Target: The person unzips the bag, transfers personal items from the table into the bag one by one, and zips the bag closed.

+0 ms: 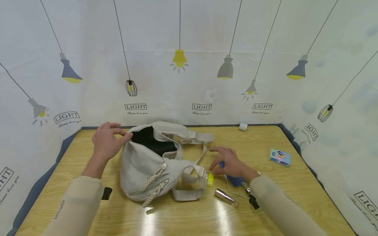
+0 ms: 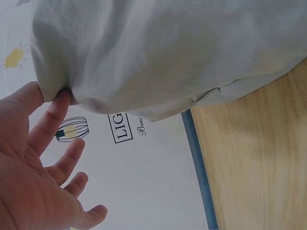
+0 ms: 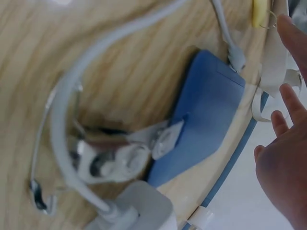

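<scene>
A light grey fabric backpack [image 1: 147, 183] lies on the table with its top gaping, showing a black lining [image 1: 147, 141]. At the left end of that opening, my left hand [image 1: 107, 141] pinches the fabric edge between thumb and index finger; the other fingers are spread in the left wrist view. My right hand [image 1: 228, 162] holds nothing, fingers apart and loosely bent, right of the bag's straps [image 1: 189, 195]. Close to its thumb lies a small yellow item [image 1: 210, 179] with a metal ring. Partly hidden under this hand is a flat blue holder [image 3: 204, 105] with a clear snap strap.
A metallic lipstick tube [image 1: 226, 198] lies nearer the front. Around the blue holder run a white cable [image 3: 62, 110] and a metal clip [image 3: 43, 201]. A small colourful box [image 1: 279, 157] sits at the right, a white plug [image 1: 243, 126] at the back edge. Printed sheeting [image 1: 177, 91] encloses the table.
</scene>
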`<move>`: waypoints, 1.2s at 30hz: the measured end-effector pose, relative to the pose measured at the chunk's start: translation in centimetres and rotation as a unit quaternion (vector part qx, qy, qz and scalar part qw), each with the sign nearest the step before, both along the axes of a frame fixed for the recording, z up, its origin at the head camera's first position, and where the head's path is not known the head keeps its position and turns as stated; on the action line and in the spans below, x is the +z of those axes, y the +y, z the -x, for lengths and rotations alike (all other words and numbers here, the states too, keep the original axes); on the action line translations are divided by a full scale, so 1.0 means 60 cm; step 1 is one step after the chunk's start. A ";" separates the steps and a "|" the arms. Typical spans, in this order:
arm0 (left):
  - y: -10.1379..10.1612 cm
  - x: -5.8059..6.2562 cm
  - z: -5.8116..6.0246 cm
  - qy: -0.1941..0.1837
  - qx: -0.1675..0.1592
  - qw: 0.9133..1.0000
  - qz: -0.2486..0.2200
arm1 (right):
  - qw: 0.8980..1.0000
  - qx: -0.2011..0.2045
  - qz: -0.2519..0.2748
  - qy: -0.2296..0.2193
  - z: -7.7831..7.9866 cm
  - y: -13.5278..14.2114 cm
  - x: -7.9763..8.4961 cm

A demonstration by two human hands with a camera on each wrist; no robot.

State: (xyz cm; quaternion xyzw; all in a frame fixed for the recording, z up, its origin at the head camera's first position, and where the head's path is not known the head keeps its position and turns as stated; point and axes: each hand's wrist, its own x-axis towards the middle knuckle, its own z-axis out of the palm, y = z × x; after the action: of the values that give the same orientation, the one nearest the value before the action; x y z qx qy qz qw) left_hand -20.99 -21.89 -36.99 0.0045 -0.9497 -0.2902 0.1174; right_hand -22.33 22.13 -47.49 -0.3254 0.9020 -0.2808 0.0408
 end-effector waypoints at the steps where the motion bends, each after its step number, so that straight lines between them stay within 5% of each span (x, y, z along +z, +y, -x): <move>1: 0.000 -0.001 0.000 0.000 0.000 1.000 -0.001 | 1.000 0.001 -0.005 0.003 -0.001 0.000 -0.002; 22: 0.007 -0.001 0.001 0.011 -0.005 1.000 -0.003 | 1.000 -0.010 -0.011 0.002 0.007 0.002 -0.009; 36: 0.005 -0.006 -0.001 0.009 -0.006 1.000 -0.003 | 0.999 -0.013 0.037 0.018 0.041 -0.008 0.041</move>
State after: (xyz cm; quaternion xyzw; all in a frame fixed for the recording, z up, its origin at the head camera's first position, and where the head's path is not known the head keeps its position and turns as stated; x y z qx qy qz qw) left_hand -20.91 -21.58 -37.33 -0.0034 -0.9478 -0.2937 0.1244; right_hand -24.79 21.66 -45.03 -0.3196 0.8959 -0.3084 0.0089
